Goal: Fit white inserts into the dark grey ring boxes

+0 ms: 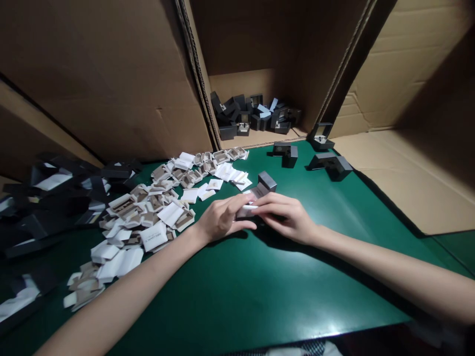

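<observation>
Over the middle of the table, my left hand (222, 217) is curled round the near left side of a small dark hinged box (267, 181). The lid of this box stands raised on the far side. A white folded card insert (246, 211) shows at its front, between my two hands. My right hand (284, 215) pinches the right end of that insert with thumb and fingers. My fingers cover much of the box, so I cannot tell whether the insert sits inside it or apart from it.
Left of my hands, white and grey card inserts (154, 236) lie in a heap. Beyond it are larger dark boxes (48, 217). A cardboard carton (241, 79) at the back holds several small dark boxes (235, 110). More open ones (330, 165) stand on the green table (282, 296).
</observation>
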The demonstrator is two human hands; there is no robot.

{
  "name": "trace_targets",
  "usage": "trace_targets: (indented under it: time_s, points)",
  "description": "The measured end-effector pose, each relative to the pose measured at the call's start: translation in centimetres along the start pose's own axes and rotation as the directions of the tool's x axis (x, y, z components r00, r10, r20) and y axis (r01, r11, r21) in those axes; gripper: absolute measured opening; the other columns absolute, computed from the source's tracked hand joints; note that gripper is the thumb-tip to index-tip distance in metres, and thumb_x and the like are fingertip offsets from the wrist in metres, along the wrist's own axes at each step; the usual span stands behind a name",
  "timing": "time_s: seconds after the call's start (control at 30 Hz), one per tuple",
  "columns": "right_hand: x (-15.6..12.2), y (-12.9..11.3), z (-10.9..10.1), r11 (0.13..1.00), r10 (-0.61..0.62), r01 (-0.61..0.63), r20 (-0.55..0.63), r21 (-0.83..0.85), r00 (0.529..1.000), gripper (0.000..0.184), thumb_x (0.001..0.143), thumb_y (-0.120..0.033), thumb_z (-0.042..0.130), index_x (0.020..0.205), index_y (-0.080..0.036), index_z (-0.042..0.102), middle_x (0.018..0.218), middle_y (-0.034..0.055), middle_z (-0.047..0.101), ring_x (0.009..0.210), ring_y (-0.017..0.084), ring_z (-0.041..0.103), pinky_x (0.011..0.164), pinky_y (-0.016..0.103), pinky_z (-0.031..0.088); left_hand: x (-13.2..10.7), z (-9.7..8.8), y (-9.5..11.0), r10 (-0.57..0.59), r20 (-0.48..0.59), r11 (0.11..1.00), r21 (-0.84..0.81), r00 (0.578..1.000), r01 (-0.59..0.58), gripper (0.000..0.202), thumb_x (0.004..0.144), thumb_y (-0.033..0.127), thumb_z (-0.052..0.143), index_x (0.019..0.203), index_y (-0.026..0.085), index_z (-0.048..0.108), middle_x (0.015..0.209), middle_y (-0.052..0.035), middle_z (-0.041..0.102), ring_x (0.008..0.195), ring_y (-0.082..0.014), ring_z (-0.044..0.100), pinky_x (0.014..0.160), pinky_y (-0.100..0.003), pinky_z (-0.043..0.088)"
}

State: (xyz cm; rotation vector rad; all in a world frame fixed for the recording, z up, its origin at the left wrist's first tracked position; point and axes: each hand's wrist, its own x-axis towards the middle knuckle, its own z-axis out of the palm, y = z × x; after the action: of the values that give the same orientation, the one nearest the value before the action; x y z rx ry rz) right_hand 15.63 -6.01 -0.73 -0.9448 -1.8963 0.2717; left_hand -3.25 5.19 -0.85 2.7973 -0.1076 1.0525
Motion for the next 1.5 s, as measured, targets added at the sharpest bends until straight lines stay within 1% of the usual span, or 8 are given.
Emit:
trace_targets:
  time_s: [0.13, 0.27, 0.37, 0.53, 0.73, 1.03, 1.27, 1.5]
  points:
    - [0.1, 0.1, -0.3, 0.958, 0.233, -0.192, -0.188, 0.213, 0.954, 0.012, 0.086, -0.018, 0.057, 0.095, -0.02, 0.065, 0.092, 0.0055, 0.066, 0.087, 0.016, 0.063, 0.077, 0.032, 0.052, 0.1, -0.3, 0.3, -0.142, -0.037, 0.981, 0.13, 0.989, 0.146, 0.06, 0.091, 0.034, 0.053, 0.139, 0.017, 0.023, 0.1, -0.0106, 0.068, 0.066, -0.0145, 0.066, 0.057, -0.025, 0.054]
    - [0.1, 0.7, -0.1, 0.852, 0.426, -0.281, -0.275, 0.442, 0.862, 0.026, 0.082, -0.026, 0.066, 0.106, -0.022, 0.058, 0.098, 0.005, 0.063, 0.085, 0.015, 0.062, 0.077, 0.03, 0.054, 0.7, -0.6, 0.7, -0.232, 0.021, 0.934, 0.285, 0.972, 0.217, 0.035, 0.088, 0.018, 0.051, 0.123, 0.017, 0.047, 0.108, -0.0106, 0.065, 0.093, -0.0223, 0.063, 0.077, -0.034, 0.053]
    - [0.0, 1.1, -0.1, 0.8, 0.473, -0.295, -0.246, 0.523, 0.846, 0.037, 0.081, -0.03, 0.066, 0.115, -0.024, 0.053, 0.095, 0.0036, 0.062, 0.085, 0.015, 0.062, 0.076, 0.03, 0.054, 1.1, -0.7, 0.6, -0.237, 0.14, 0.937, 0.295, 0.961, 0.188, 0.029, 0.087, 0.017, 0.049, 0.116, 0.015, 0.055, 0.119, -0.0135, 0.059, 0.104, -0.0256, 0.057, 0.085, -0.04, 0.05]
    - [0.0, 1.6, -0.4, 0.827, 0.495, -0.339, -0.296, 0.449, 0.817, 0.028, 0.081, -0.032, 0.066, 0.106, -0.024, 0.058, 0.092, 0.0023, 0.062, 0.08, 0.015, 0.061, 0.072, 0.03, 0.053, 1.1, -0.6, 0.3, -0.205, 0.254, 0.954, 0.269, 0.945, 0.135, 0.021, 0.088, 0.015, 0.049, 0.105, 0.015, 0.06, 0.125, -0.0141, 0.054, 0.113, -0.0277, 0.052, 0.089, -0.042, 0.047]
    - [0.0, 2.4, -1.3, 0.905, 0.425, -0.356, -0.448, 0.235, 0.787, 0.019, 0.079, -0.028, 0.066, 0.096, -0.023, 0.058, 0.087, 0.0005, 0.059, 0.076, 0.014, 0.055, 0.072, 0.029, 0.048, 0.9, -0.6, 0.5, -0.237, 0.174, 0.946, 0.263, 0.956, 0.187, 0.026, 0.087, 0.015, 0.052, 0.113, 0.015, 0.053, 0.123, -0.0157, 0.053, 0.115, -0.0275, 0.052, 0.091, -0.043, 0.047]
    - [0.0, 2.8, -1.4, 0.841, 0.519, -0.461, -0.179, 0.283, 0.836, 0.02, 0.08, -0.029, 0.065, 0.098, -0.02, 0.06, 0.083, 0.0009, 0.062, 0.072, 0.013, 0.058, 0.066, 0.027, 0.049, 0.9, -0.4, 0.2, -0.37, 0.233, 0.929, 0.118, 0.899, 0.352, 0.087, 0.082, 0.041, 0.063, 0.146, 0.018, 0.009, 0.145, -0.0193, 0.034, 0.133, -0.0319, 0.036, 0.107, -0.051, 0.036]
    - [0.0, 2.3, -1.5, 0.86, 0.447, -0.415, -0.047, 0.297, 0.893, 0.023, 0.08, -0.033, 0.066, 0.098, -0.02, 0.064, 0.091, 0.0039, 0.068, 0.076, 0.015, 0.063, 0.068, 0.03, 0.053, 1.0, -0.5, 0.4, -0.357, 0.304, 0.93, 0.03, 0.883, 0.366, 0.096, 0.078, 0.046, 0.068, 0.147, 0.022, 0.006, 0.147, -0.0178, 0.031, 0.133, -0.0321, 0.037, 0.106, -0.05, 0.038]
    - [-0.1, 1.9, -1.2, 0.933, 0.355, -0.324, -0.24, 0.158, 0.904, 0.021, 0.081, -0.031, 0.065, 0.099, -0.021, 0.065, 0.089, 0.0035, 0.068, 0.076, 0.016, 0.062, 0.07, 0.031, 0.053, 1.2, -0.8, 0.4, -0.453, 0.4, 0.848, -0.081, 0.797, 0.523, 0.091, 0.076, 0.049, 0.065, 0.146, 0.022, 0.015, 0.134, -0.0158, 0.043, 0.121, -0.0322, 0.046, 0.099, -0.049, 0.042]
